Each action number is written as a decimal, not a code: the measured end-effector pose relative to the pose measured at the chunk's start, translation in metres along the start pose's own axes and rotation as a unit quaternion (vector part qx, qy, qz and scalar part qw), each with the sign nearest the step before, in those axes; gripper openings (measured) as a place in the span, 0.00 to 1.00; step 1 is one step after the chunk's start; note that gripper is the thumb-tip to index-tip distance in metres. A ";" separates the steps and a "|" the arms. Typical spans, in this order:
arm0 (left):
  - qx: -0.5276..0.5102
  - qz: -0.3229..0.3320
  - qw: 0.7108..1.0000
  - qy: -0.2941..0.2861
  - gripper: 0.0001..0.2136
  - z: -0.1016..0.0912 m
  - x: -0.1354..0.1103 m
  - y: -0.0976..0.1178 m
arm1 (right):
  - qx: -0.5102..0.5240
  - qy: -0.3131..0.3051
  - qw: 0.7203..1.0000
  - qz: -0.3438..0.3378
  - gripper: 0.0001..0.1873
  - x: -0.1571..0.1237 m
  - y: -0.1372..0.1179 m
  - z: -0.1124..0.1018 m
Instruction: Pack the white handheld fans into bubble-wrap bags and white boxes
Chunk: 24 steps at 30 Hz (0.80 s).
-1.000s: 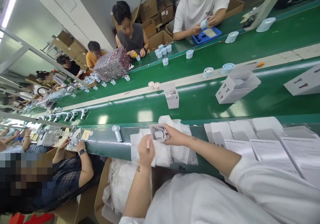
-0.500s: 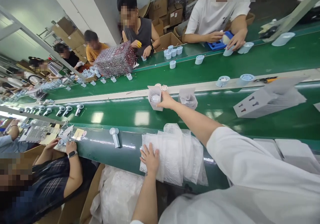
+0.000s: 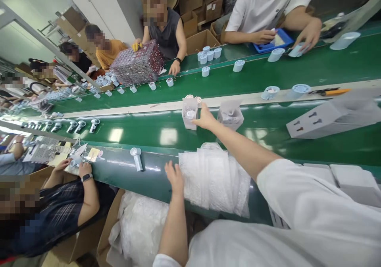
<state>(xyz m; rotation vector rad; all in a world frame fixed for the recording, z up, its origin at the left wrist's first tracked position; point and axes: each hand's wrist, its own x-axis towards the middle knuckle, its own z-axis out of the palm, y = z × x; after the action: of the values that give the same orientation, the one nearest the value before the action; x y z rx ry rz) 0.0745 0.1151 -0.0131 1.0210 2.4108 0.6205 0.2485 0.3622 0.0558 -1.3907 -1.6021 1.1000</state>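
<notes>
At the far left, a seated co-worker [image 3: 61, 207] in a plaid shirt and wristwatch has both hands on papers and small parts on the bench [image 3: 154, 175]. Below the bench, an open cardboard box [image 3: 110, 223] holds loose bubble wrap [image 3: 138, 227].

A small white fan [image 3: 136, 158] lies on the bench's dark green edge, with a row of similar fans [image 3: 80, 126] farther off on the belt. The person's left hand [image 3: 175, 178] is open and empty, fingers pointing up, just left of a stack of bubble-wrap bags [image 3: 214, 179] and not touching it.

The right arm reaches across the bench. The right hand [image 3: 205, 118] is open and holds nothing visible, its fingertips [image 3: 195, 121] just beside a small white carton [image 3: 189, 113] with a fan part inside. A second carton [image 3: 230, 114] stands to the right, near the palm, and both are upright.

Across the belt sit round pale blue parts [image 3: 270, 93] and orange-handled scissors [image 3: 330, 91]. At the right edge lies a large white carton [image 3: 335, 118].
</notes>
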 end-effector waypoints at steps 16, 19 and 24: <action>-0.343 -0.127 0.929 -0.059 0.13 -0.096 0.036 -0.036 | 0.347 -0.233 0.834 0.359 0.14 -0.244 -0.028 0.095; -0.439 -0.044 0.870 -0.220 0.15 -0.073 -0.037 -0.028 | 0.439 -0.162 0.814 0.343 0.16 -0.234 -0.033 0.099; -0.219 0.233 0.893 -0.316 0.20 -0.049 -0.057 -0.049 | 0.479 -0.052 0.817 0.316 0.13 -0.247 -0.030 0.064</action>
<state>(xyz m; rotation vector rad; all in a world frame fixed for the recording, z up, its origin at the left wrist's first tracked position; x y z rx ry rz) 0.0560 0.0305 0.0114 1.3423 1.3859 0.7903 0.2149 0.1075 0.0617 -1.1208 -0.3864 2.0142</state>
